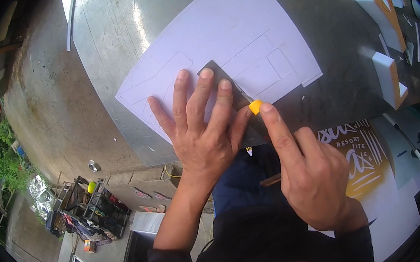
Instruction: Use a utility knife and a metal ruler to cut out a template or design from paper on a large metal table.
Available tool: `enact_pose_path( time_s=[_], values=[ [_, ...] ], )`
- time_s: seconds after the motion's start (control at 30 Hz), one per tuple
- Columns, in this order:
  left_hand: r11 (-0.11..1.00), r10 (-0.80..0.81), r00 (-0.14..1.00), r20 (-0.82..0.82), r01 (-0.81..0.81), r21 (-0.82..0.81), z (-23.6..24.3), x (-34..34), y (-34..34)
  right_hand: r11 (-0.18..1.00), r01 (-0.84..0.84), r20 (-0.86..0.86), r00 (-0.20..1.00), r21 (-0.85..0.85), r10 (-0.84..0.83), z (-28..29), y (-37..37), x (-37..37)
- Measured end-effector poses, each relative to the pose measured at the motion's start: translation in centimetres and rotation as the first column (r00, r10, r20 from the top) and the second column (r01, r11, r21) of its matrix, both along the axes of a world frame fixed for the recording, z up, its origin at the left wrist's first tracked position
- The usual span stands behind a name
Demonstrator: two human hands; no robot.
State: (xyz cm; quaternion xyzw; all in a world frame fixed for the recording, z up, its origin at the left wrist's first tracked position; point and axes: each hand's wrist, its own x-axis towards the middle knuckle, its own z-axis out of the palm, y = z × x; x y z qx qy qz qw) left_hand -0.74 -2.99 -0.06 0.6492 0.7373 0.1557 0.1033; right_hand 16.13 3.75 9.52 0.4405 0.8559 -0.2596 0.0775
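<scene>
A white sheet [238, 19] with thin outlines drawn on it lies on the metal tabletop. My left hand [196, 127] rests on it, fingers spread. Its fingertips and thumb press down a dark flat straightedge [238, 98] that slants across the sheet. A utility knife [256, 107] with a yellow collar is gripped in my right hand [311, 176], the index finger stretched along it. The blade touches the sheet close beside the straightedge's right edge. Most of the knife's handle is hidden by my fingers.
White blocks with orange-brown faces [386, 15] stand at the table's right, among thin offcuts. A white strip [71, 22] lies at the far left edge. Below the table's right side is a printed yellow-and-white panel [366, 165]. A cluttered rack [91, 206] stands on the floor at left.
</scene>
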Motion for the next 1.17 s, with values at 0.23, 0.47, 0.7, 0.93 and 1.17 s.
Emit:
enact_pose_path(
  time_s=[0.23,0.47,0.7,0.93,1.17],
  values=[
    [1.000,0.009,1.000,-0.004,-0.009,-0.005,-0.1,0.0,-0.1,0.999,-0.030,0.119,0.993,0.024,0.026,1.0,-0.2,-1.0],
    [1.000,0.009,1.000,-0.001,-0.009,-0.002,0.0,0.0,-0.1,1.000,-0.027,0.177,0.984,0.009,0.025,1.7,-0.4,-1.2],
    [1.000,0.024,1.000,0.001,-0.024,-0.002,-0.2,0.1,-0.1,1.000,-0.020,0.199,0.980,-0.024,0.024,2.1,-0.5,-1.0],
    [1.000,0.007,1.000,0.002,-0.007,-0.002,-0.1,0.0,-0.1,0.998,-0.028,0.227,0.973,-0.061,0.041,2.6,-0.7,-0.5],
    [1.000,0.011,1.000,0.006,-0.011,0.000,0.0,0.0,0.0,0.997,-0.029,0.235,0.971,-0.065,0.044,2.8,-0.9,0.0]
  ],
)
